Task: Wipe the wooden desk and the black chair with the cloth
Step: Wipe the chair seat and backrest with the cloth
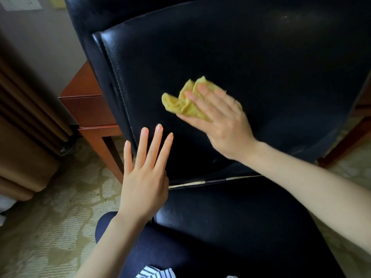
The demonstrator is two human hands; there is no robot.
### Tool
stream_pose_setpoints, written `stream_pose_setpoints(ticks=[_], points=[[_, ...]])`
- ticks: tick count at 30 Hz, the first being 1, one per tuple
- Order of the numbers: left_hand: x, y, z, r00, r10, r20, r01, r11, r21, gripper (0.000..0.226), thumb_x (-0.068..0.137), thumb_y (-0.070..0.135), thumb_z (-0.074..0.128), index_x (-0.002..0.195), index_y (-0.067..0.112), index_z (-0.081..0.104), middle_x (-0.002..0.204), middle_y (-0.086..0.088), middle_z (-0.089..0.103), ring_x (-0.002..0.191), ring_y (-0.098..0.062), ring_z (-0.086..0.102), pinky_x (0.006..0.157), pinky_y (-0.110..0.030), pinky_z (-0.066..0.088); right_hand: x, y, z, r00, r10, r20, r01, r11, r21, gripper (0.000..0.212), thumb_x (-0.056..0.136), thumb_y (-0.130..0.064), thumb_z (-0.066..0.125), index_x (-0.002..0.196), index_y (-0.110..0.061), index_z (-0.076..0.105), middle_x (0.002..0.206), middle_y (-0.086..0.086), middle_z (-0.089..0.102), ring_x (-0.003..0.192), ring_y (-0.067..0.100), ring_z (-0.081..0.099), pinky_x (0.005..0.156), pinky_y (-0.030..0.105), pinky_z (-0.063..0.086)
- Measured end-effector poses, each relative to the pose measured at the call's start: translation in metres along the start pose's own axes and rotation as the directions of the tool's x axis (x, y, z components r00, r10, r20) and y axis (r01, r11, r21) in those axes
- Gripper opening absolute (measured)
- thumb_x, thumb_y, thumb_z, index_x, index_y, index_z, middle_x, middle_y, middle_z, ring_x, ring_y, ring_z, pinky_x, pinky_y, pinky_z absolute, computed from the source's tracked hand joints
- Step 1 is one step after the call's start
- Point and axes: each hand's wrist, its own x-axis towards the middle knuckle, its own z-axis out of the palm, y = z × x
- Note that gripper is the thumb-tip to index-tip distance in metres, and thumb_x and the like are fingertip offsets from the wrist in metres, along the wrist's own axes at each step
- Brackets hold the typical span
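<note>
The black leather chair fills most of the view, its backrest above and its seat below. A crumpled yellow cloth lies against the lower middle of the backrest. My right hand presses the cloth flat onto the leather with straight fingers; the hand is slightly blurred. My left hand hovers in front of the backrest's lower left corner with fingers straight and spread, holding nothing. The wooden desk shows behind the chair at the left, with a drawer front and one leg visible.
Brown curtains hang at the far left. Patterned beige carpet covers the floor. Another wooden leg stands at the right of the chair. My knee in dark trousers rests by the seat's front left.
</note>
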Motion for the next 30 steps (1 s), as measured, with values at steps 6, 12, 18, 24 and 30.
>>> stream_pose_setpoints(ticks=[6, 12, 18, 24, 30], points=[[0.003, 0.018, 0.011, 0.994, 0.073, -0.079, -0.08, 0.992, -0.098, 0.07, 0.067, -0.005, 0.049, 0.136, 0.001, 0.035, 0.155, -0.018, 0.014, 0.146, -0.032, 0.009, 0.117, -0.048, 0.004, -0.076, -0.017, 0.02, 0.993, -0.104, 0.061, 0.104, 0.995, 0.002, 0.05, 0.095, -0.008, 0.053, 0.139, -0.03, 0.043, 0.144, 0.0, 0.041, 0.135, 0.019, 0.038, 0.111, 0.035, 0.034], [0.006, 0.037, 0.021, 0.989, 0.111, -0.099, -0.127, 0.975, -0.181, 0.067, 0.072, -0.008, 0.044, 0.138, 0.001, 0.034, 0.156, -0.015, 0.016, 0.146, -0.029, 0.01, 0.119, -0.047, 0.005, -0.127, -0.015, 0.018, 0.952, -0.227, 0.205, 0.214, 0.973, 0.084, 0.036, 0.096, -0.017, 0.054, 0.131, -0.025, 0.054, 0.14, -0.006, 0.044, 0.13, 0.014, 0.045, 0.113, 0.029, 0.029], [0.025, 0.052, 0.029, 0.975, 0.219, -0.045, -0.221, 0.974, -0.045, 0.08, 0.073, 0.003, 0.038, 0.15, 0.006, 0.017, 0.159, -0.01, 0.01, 0.147, -0.029, 0.006, 0.117, -0.049, 0.002, -0.161, 0.002, -0.008, 0.881, -0.231, 0.413, 0.186, 0.971, 0.148, 0.027, 0.098, -0.019, 0.052, 0.121, -0.018, 0.064, 0.133, -0.008, 0.055, 0.12, 0.009, 0.055, 0.102, 0.027, 0.043], [0.029, 0.059, 0.033, 0.977, 0.214, 0.001, -0.214, 0.977, -0.004, 0.087, 0.071, -0.001, 0.047, 0.151, 0.004, 0.013, 0.159, -0.011, 0.008, 0.147, -0.031, 0.004, 0.117, -0.05, 0.004, -0.158, 0.033, -0.034, 0.916, -0.161, 0.368, 0.157, 0.987, 0.04, 0.023, 0.096, -0.015, 0.057, 0.116, -0.017, 0.067, 0.128, -0.006, 0.057, 0.118, 0.01, 0.055, 0.107, 0.027, 0.036], [0.03, 0.057, 0.029, 0.976, 0.215, 0.016, -0.215, 0.976, -0.023, 0.086, 0.069, -0.003, 0.045, 0.15, 0.002, 0.017, 0.159, -0.011, 0.012, 0.147, -0.031, 0.006, 0.116, -0.051, 0.009, -0.113, 0.066, -0.052, 0.959, -0.128, 0.252, 0.144, 0.988, -0.047, 0.031, 0.095, -0.007, 0.057, 0.123, -0.019, 0.061, 0.131, 0.0, 0.052, 0.123, 0.02, 0.05, 0.105, 0.036, 0.04]])
